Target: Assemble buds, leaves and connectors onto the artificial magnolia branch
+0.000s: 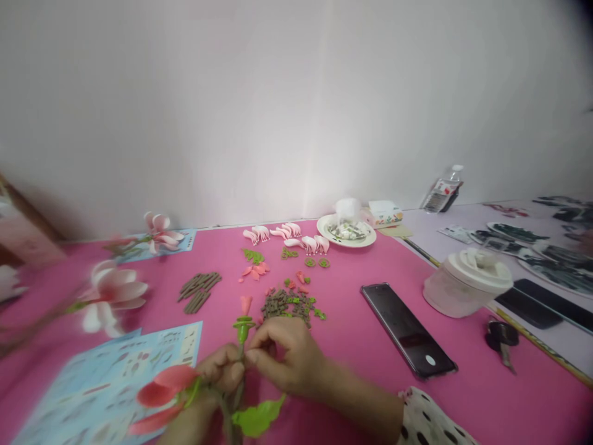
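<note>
My left hand is closed around the brown stem of a toy flower branch, low in front of me. Its upright tip carries a green cup with a pink-orange centre. A coral-pink bud hangs at the branch's left side, and a bright green leaf sticks out low on the right. My right hand is pinched with its fingertips against the stem, just below the green cup; whatever lies between them is hidden. Behind it is a pile of small brown and green pieces.
An instruction sheet lies at left beside finished pink flowers. Farther back are brown sticks, pale pink petals and a plate. On the right are a phone, a white tub and a key.
</note>
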`<action>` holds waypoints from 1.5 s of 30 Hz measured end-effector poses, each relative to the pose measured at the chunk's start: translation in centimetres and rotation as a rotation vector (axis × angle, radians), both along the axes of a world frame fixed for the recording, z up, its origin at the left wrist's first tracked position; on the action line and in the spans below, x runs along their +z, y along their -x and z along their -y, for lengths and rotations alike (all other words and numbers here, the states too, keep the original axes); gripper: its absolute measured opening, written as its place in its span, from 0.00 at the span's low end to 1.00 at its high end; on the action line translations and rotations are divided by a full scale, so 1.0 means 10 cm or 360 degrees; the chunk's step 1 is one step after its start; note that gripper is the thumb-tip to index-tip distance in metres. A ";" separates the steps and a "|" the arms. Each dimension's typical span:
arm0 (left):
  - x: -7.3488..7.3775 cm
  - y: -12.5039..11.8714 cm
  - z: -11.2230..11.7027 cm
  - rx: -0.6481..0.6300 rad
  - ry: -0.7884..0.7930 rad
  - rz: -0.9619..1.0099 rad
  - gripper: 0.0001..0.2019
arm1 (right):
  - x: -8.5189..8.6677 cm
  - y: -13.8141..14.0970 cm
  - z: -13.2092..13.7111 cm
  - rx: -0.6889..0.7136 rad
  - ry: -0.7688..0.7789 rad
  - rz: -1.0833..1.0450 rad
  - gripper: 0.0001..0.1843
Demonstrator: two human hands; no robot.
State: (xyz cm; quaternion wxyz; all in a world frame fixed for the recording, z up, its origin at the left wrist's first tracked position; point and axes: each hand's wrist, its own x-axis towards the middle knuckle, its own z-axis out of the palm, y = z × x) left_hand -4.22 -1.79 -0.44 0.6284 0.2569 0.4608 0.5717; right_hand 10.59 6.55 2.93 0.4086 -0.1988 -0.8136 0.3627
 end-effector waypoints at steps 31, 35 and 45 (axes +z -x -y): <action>0.10 0.00 -0.07 0.0277 0.0064 0.0159 0.13 | 0.13 -0.42 -0.69 -0.0646 0.0066 0.1422 0.12; 0.12 0.00 -0.08 0.0339 0.0112 0.0193 0.12 | 0.16 -0.42 -0.68 -0.0601 0.0076 0.1443 0.10; 0.11 -0.01 -0.06 0.0282 0.0113 0.0218 0.11 | 0.15 -0.38 -0.60 -0.0515 0.0036 0.1400 0.09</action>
